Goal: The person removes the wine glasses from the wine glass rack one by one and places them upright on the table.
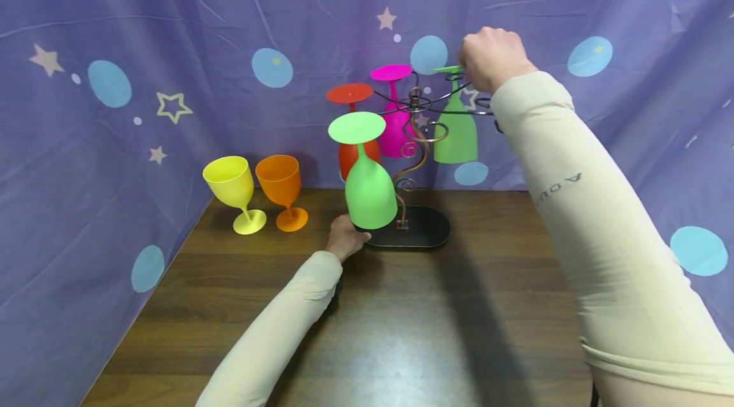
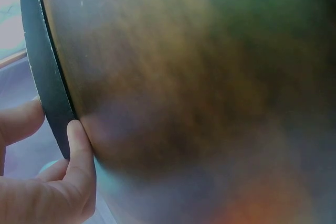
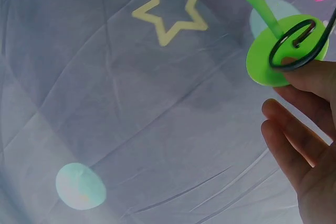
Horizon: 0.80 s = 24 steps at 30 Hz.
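Observation:
A metal stemware rack (image 1: pixel 415 101) with curled arms carries upside-down plastic goblets: a red one (image 1: pixel 350 93), a magenta one (image 1: pixel 395 130) and a light green one (image 1: pixel 369 193) in front. Another green goblet (image 1: pixel 455 139) hangs upside down on the right, its stem at a wire loop (image 3: pixel 307 59). My right hand (image 1: pixel 496 60) pinches this goblet's round foot (image 3: pixel 257 61) between thumb and forefinger, the other fingers apart from it. Low on the left, my left hand (image 1: pixel 346 238) grips the edge of the rack's black oval base (image 2: pixel 44 56), thumb and fingers on opposite faces.
A yellow goblet (image 1: pixel 229 181) and an orange goblet (image 1: pixel 279 181) stand upright at the left rear of the wooden table (image 1: pixel 401 330). A purple curtain (image 1: pixel 189 25) with stars and ovals hangs close behind. More rack arms (image 1: pixel 476 113) stick out to the right.

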### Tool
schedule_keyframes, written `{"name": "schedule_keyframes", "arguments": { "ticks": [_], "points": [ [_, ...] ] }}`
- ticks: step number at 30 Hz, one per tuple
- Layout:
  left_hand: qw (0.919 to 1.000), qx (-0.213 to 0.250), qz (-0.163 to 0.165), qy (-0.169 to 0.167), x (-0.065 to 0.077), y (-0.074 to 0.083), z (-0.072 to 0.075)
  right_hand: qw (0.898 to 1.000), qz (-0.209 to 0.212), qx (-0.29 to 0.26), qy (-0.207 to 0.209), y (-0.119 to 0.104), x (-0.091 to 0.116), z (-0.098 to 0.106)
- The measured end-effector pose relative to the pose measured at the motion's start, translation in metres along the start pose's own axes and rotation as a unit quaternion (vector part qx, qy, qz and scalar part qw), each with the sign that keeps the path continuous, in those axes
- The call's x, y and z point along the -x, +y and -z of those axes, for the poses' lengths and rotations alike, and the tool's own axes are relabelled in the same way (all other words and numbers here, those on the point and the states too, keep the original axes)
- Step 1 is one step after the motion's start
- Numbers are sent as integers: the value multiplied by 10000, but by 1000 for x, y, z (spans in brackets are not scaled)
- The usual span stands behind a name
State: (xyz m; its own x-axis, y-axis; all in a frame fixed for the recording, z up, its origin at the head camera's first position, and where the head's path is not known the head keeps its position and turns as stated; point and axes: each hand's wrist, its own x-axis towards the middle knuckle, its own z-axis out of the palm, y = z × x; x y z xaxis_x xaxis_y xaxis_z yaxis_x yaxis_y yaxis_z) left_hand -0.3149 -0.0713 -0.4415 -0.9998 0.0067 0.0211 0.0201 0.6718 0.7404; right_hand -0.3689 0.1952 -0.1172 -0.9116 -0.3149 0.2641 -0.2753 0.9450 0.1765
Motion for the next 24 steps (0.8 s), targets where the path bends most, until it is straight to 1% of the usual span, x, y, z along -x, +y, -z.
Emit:
{"name": "schedule_keyframes", "arguments": {
  "ticks": [5,8,14,17,21,24],
  "points": [
    [9999,-118,-49,5,0,-1,0,9999,-51,-52,76,13,9,-2],
    [9999,-142,-21,-1,-1,-1,0,9995,-23,-120,305,19,18,-1],
    [9996,-218,-182,92,-2,-1,-1,9967,-10,-255,775,30,43,0],
    [9995,-198,-220,95,-3,-2,-2,9945,19,-345,987,35,57,-3],
    [9995,-192,-240,123,-5,-3,-2,9874,251,-420,1502,40,76,-15],
    [9991,-273,-283,179,-5,-4,-2,9789,370,-499,1945,44,91,-26]
  ]
}}
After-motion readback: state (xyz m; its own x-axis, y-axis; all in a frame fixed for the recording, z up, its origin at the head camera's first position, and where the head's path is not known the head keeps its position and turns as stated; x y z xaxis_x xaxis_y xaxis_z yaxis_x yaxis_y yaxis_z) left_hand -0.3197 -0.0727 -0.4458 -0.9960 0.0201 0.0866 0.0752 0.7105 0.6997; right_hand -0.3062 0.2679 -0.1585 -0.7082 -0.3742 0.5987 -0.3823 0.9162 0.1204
